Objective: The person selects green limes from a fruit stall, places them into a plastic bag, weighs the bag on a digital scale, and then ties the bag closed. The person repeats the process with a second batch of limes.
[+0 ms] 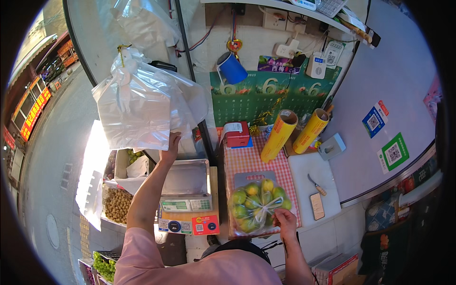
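Note:
My left hand [171, 148] reaches up and forward, its fingers closed on the lower right corner of a hanging bunch of clear plastic bags [135, 104]. On the red checked cloth in front of me sits a tied clear bag of green-yellow round fruit [251, 202], its top gathered into a knot. At the bag's right side my right hand [286, 222] has its fingers pinched together on the plastic near the knot. Behind the bag lies a grey board [251, 177] with a slotted handle. A digital scale [186, 183] with a bare metal pan stands beneath my left forearm.
Two yellow film rolls [279, 135] [311, 130] stand behind the fruit bag, beside a small red printer [237, 134]. A knife [317, 184] and a phone [317, 206] lie on the white board at right. Longans [118, 205] and green grapes [104, 267] are on the left.

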`<state>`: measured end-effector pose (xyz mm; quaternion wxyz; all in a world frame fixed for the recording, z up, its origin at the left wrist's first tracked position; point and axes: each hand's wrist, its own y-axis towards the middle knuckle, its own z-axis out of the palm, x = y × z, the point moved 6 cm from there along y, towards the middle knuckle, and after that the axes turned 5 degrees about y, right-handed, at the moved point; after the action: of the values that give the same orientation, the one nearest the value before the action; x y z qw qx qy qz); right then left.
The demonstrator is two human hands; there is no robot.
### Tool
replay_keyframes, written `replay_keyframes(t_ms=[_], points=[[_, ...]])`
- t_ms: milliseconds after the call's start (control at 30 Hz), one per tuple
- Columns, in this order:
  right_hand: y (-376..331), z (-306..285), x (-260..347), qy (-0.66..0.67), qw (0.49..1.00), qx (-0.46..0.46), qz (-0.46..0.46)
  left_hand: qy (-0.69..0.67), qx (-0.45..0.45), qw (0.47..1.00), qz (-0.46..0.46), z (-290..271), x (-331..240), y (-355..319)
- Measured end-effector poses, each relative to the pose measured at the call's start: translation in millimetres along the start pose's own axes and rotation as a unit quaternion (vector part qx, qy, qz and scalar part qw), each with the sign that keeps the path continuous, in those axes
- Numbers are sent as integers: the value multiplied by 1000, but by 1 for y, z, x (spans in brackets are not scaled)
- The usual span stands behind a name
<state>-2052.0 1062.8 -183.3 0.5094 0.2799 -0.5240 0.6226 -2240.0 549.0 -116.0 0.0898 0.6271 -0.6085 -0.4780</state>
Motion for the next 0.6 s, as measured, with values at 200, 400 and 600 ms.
replay_keyframes(t_ms=[200,400,600], points=[[-11,1,-11,-13,1000,11,15,-89,47,990,-102,-6,-13,0],[-21,2,-16,-20,1000,16,11,-79,41,989,-116,-15,-13,1],[-29,8,-29,-20,999,33,24,-51,10,989,-140,-11,1,-3]])
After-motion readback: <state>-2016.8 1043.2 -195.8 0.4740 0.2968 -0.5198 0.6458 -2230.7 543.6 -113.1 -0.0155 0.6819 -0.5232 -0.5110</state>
